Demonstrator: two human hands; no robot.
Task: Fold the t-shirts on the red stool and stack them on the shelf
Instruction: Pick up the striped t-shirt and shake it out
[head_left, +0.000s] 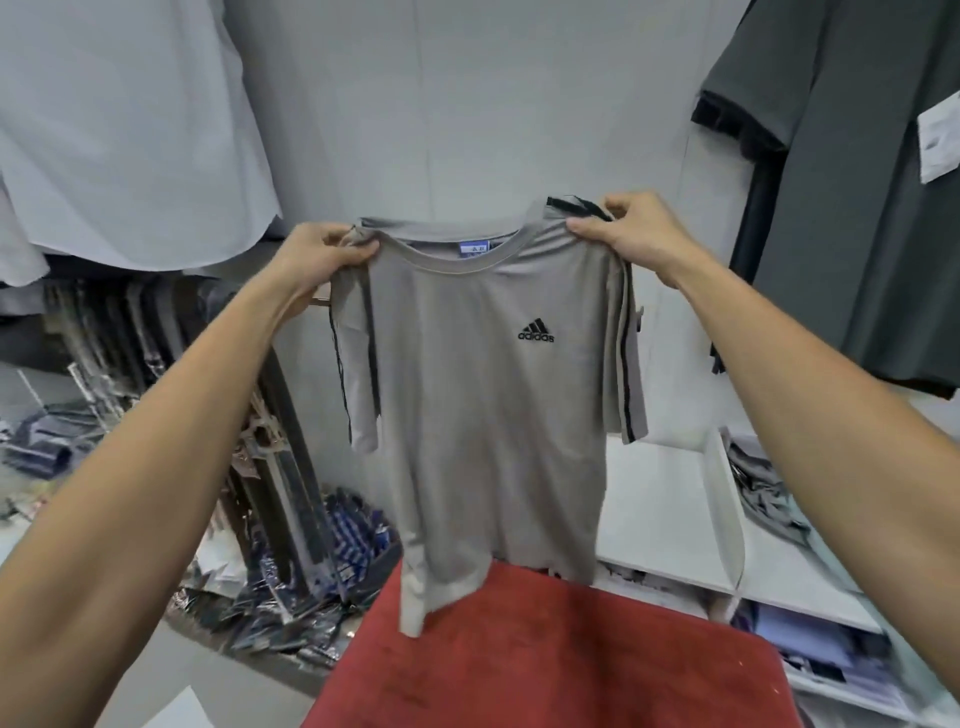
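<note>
— What's the biggest thing around the hands?

— The pale wall (467, 104) behind them, with a light shirt (130, 130) hanging up and out beyond the left hand (317, 254) and a dark shirt (857, 208) hanging beyond the right hand (634, 228).

— And below them?

— The red stool (545, 654), its top under both forearms. The white shelf (670, 519) sits low beneath the right forearm, with crumpled grey clothes (763, 488) in the compartment further right. Packaged garments (291, 597) lie heaped on the floor under the left forearm.

— Where's the shirt being worked on?

— The grey t-shirt (488, 415) hangs between the two hands, held up in the air by its shoulders, front facing the camera, black logo on the chest. Its hem dangles over the stool's far edge; I can't tell if it touches.

— How do the hands hold it?

— Each is closed, thumb and curled fingers pinching a shoulder seam beside the collar.
</note>
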